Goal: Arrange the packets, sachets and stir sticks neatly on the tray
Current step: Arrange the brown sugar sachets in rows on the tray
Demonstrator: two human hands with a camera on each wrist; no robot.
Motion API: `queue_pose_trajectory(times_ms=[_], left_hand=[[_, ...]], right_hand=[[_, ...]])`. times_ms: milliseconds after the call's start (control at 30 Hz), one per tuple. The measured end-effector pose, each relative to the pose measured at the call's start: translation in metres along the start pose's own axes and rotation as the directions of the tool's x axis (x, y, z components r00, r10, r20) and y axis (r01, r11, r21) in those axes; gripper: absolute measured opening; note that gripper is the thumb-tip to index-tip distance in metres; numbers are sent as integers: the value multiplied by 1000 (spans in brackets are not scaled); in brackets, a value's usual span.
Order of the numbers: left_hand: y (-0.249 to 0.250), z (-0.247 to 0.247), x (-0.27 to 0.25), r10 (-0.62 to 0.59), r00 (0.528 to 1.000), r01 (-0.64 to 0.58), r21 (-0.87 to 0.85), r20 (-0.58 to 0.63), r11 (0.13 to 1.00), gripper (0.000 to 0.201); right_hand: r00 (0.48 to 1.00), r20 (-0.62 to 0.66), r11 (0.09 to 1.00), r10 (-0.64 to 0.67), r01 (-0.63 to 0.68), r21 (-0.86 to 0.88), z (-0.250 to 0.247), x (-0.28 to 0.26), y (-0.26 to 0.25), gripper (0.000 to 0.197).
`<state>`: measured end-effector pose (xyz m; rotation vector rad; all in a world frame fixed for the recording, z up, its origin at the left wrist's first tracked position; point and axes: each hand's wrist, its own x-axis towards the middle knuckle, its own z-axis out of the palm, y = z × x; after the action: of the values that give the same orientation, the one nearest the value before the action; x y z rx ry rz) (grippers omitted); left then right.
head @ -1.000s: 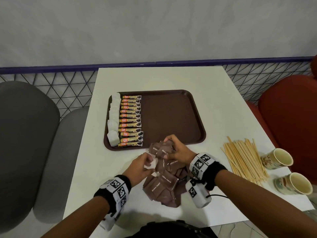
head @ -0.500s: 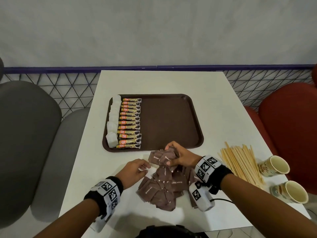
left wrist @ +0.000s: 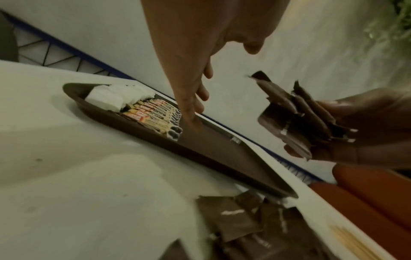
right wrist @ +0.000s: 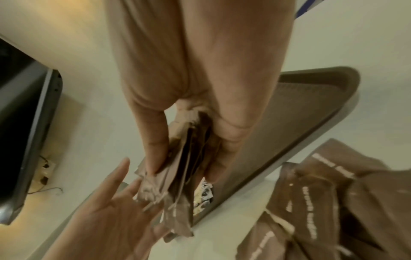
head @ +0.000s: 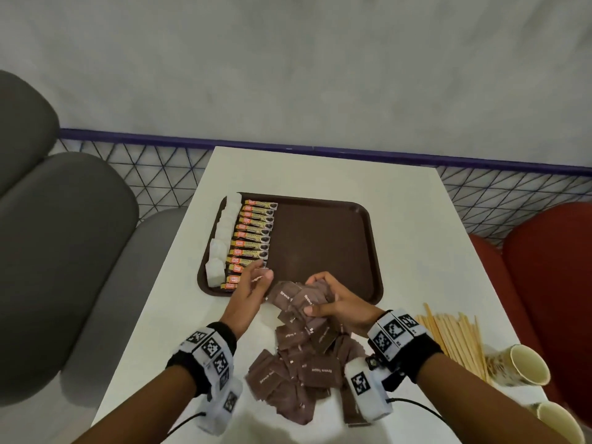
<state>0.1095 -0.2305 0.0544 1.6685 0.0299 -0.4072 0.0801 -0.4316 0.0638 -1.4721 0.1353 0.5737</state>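
A brown tray (head: 323,238) lies on the white table, with white sachets (head: 221,238) and a row of coffee stick packets (head: 253,235) along its left side. My right hand (head: 333,299) grips a bunch of brown sugar packets (head: 294,294) lifted above the tray's near edge; in the right wrist view that bunch (right wrist: 184,177) sits between thumb and fingers. My left hand (head: 253,283) hovers open beside the bunch, fingers spread, holding nothing. A loose pile of brown sugar packets (head: 301,366) lies on the table below. Wooden stir sticks (head: 455,334) lie at the right.
Two paper cups (head: 525,363) lie on their sides at the table's right near corner. Grey seats stand left of the table, red seats right. The tray's middle and right part hold nothing.
My right hand lifted a bunch of brown packets off the pile. My left hand left the small white sachet by the pile, rose and opened beside the bunch near the tray's front edge.
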Motion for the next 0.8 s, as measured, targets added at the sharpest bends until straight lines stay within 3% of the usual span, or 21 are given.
queue_pose_trajectory(times_ms=[67,133,233,267,400,600,700,800], left_hand=[[14,8,-1,-115,990,125,-127,83,984,55],[28,13,-5,-194,963,237,-245,188,940,36],[29,9,-2,-272,889,403,-345,368,848,46],[30,6,-3,-287,871,439,-371,398,819,40],[24,-10,7,-302,830,504,-398,469,766,52],[23,-25,18,-264,818,519,-456,512,723,42],[25,-24,20,-243,856,468,-484,457,739,33],[24,-22,21,-249,905,407,-531,345,743,28]], right_hand=[[999,41,1000,-5,4,25,6,6,-6,47],[997,78,1000,1,-1,3,13,13,-12,47],[998,63,998,6,-2,-62,21,24,-20,49],[999,52,998,1,2,-70,24,28,-21,50],[997,78,991,-12,23,-134,37,40,-26,50],[988,-71,882,-136,89,-462,38,54,-32,57],[973,-100,878,-208,141,-458,30,54,-32,54],[968,-152,939,-200,145,-312,22,51,-28,48]])
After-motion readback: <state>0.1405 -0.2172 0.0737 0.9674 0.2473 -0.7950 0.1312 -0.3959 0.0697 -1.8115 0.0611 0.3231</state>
